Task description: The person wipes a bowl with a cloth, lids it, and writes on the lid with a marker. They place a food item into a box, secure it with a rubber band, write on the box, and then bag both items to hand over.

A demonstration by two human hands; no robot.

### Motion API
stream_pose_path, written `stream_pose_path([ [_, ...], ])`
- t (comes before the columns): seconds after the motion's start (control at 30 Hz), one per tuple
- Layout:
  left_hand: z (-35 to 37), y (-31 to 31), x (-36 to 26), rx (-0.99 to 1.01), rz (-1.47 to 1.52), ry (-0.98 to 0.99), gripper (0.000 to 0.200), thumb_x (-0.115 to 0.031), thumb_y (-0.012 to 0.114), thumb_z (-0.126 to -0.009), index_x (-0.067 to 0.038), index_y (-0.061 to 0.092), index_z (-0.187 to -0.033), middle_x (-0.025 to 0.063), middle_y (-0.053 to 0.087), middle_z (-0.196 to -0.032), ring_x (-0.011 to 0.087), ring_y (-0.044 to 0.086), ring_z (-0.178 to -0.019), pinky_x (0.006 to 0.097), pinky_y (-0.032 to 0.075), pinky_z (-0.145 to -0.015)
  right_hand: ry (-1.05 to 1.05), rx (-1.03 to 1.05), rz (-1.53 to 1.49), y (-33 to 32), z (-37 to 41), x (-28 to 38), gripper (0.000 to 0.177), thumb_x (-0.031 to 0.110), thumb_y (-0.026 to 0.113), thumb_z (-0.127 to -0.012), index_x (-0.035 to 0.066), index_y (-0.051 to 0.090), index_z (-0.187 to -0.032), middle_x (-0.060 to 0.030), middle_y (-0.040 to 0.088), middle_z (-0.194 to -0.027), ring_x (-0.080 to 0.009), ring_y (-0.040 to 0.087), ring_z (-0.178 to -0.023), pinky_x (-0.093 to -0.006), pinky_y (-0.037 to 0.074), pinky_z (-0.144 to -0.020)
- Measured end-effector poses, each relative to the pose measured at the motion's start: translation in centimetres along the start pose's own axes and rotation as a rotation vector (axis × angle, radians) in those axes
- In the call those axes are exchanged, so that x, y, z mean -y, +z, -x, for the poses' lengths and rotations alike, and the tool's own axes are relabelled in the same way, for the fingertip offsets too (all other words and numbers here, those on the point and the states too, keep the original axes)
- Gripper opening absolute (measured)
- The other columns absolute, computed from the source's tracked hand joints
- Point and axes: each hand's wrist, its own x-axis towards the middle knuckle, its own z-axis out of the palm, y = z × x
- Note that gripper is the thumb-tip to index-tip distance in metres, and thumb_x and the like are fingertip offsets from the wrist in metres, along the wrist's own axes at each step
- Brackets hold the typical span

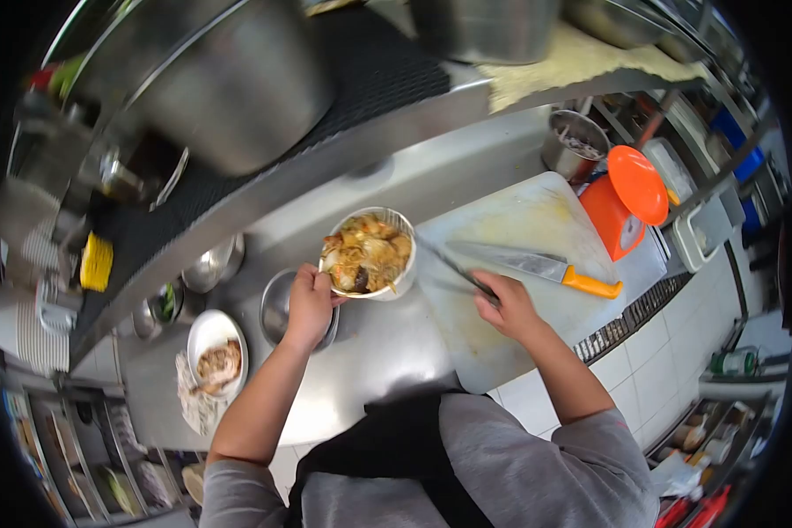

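My left hand [311, 305] grips the edge of a white bowl [402, 283] from its left side. Cooked food [366, 253], in brown and yellowish pieces with strands and vegetables, fills the bowl to near its rim. In my right hand [509, 304] is a slim dark utensil [456, 267], its blurred far end pointing at the bowl's right side; its kind I cannot tell. Below that hand lies a white cutting board [466, 339], bearing a knife [581, 280] with a yellow-orange handle. A steel bowl [275, 310] stands partly behind my left hand.
An orange scale [605, 216] stands beyond the board's right end, near a steel pot [575, 145]. At left, a white oval plate [200, 328] holds pieces of meat, beside a crumpled cloth [194, 407]. Overhead, a shelf edge [370, 145] carries large pots [238, 88].
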Motion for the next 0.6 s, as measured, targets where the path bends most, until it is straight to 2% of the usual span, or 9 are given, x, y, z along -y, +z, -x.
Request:
stream_pose_path([
  [0.07,2.9,-0.8,0.8,0.038,-0.011,-0.065,0.012,-0.011,0.040,-0.099,0.000,0.043,-0.094,0.0125,0.060,-0.088,0.0160,0.064,-0.073,0.0301,0.060,-0.067,-0.119,0.148,0.135,-1.8,2.1,1.3,0.038,0.020,0.068,-0.086,0.015,0.061,-0.122,-0.0053,0.060,-0.078,-0.0253,0.058,-0.068,-0.0336,0.046,-0.065],
  [0.13,6.1,-0.9,1.3,0.106,-0.018,-0.119,0.010,-0.009,0.041,-0.099,-0.001,0.043,-0.093,0.0096,0.056,-0.086,0.0150,0.063,-0.073,0.0301,0.061,-0.067,-0.375,0.295,0.367,-2.7,3.7,2.8,0.039,0.032,0.072,-0.080,0.019,0.065,-0.116,-0.0007,0.054,-0.069,-0.0198,0.055,-0.064,-0.0326,0.041,-0.060],
  [0.17,7.3,-1.1,2.3,0.095,0.002,-0.130,0.010,-0.009,0.041,-0.099,-0.001,0.043,-0.093,0.0096,0.056,-0.086,0.0150,0.063,-0.073,0.0301,0.061,-0.067,-0.383,0.318,0.367,-2.8,4.6,3.3,0.039,0.032,0.072,-0.080,0.019,0.065,-0.116,-0.0007,0.054,-0.069,-0.0198,0.055,-0.064,-0.0326,0.041,-0.060],
  [0.27,10.5,-2.0,4.3,0.159,-0.114,-0.108,0.009,-0.007,0.044,-0.097,-0.001,0.042,-0.091,0.0083,0.053,-0.084,0.0152,0.063,-0.073,0.0305,0.061,-0.065,-0.409,0.245,0.438,-3.2,5.7,3.9,0.044,0.036,0.074,-0.075,0.018,0.066,-0.114,-0.0004,0.050,-0.066,-0.0181,0.053,-0.062,-0.0321,0.039,-0.058],
  [0.37,13.0,-3.0,5.9,0.152,-0.129,-0.108,0.011,-0.008,0.046,-0.097,0.000,0.042,-0.091,0.0096,0.054,-0.085,0.0152,0.063,-0.072,0.0307,0.061,-0.065,-0.399,0.129,0.431,-2.9,5.9,4.3,0.043,0.031,0.076,-0.075,0.016,0.065,-0.114,-0.0012,0.050,-0.067,-0.0200,0.051,-0.059,-0.0332,0.039,-0.058],
  [0.47,14.6,-4.3,8.9,0.086,-0.151,-0.084,0.012,-0.009,0.048,-0.098,-0.001,0.043,-0.091,0.0101,0.056,-0.088,0.0143,0.063,-0.071,0.0296,0.059,-0.065,-0.294,0.041,0.253,-0.8,6.2,5.2,0.040,0.023,0.074,-0.082,0.011,0.062,-0.118,-0.0020,0.048,-0.065,-0.0170,0.045,-0.053,-0.0315,0.038,-0.054],
  [0.53,15.3,-5.2,11.3,0.020,-0.101,-0.036,0.013,-0.012,0.049,-0.100,-0.002,0.044,-0.093,0.0094,0.058,-0.090,0.0146,0.062,-0.071,0.0294,0.057,-0.064,0.162,-0.093,-0.123,1.5,6.5,6.4,0.031,0.018,0.065,-0.093,0.007,0.058,-0.121,0.0001,0.046,-0.064,-0.0095,0.042,-0.053,-0.0261,0.035,-0.051],
  [0.57,16.0,-5.1,10.9,-0.002,0.031,-0.045,0.014,-0.015,0.047,-0.103,-0.003,0.043,-0.098,0.0082,0.058,-0.091,0.0156,0.064,-0.076,0.0296,0.057,-0.070,0.134,-0.073,-0.134,2.1,6.0,6.5,0.031,0.018,0.065,-0.093,0.007,0.058,-0.121,0.0001,0.046,-0.064,-0.0095,0.042,-0.053,-0.0261,0.035,-0.051],
  [0.6,16.9,-5.1,10.4,-0.020,0.143,-0.084,0.014,-0.017,0.045,-0.103,-0.004,0.043,-0.102,0.0089,0.058,-0.099,0.0160,0.064,-0.082,0.0305,0.057,-0.075,0.416,0.030,-0.405,2.5,5.1,6.4,0.027,0.018,0.060,-0.096,0.006,0.057,-0.121,0.0015,0.046,-0.064,-0.0066,0.042,-0.055,-0.0231,0.034,-0.049],
])
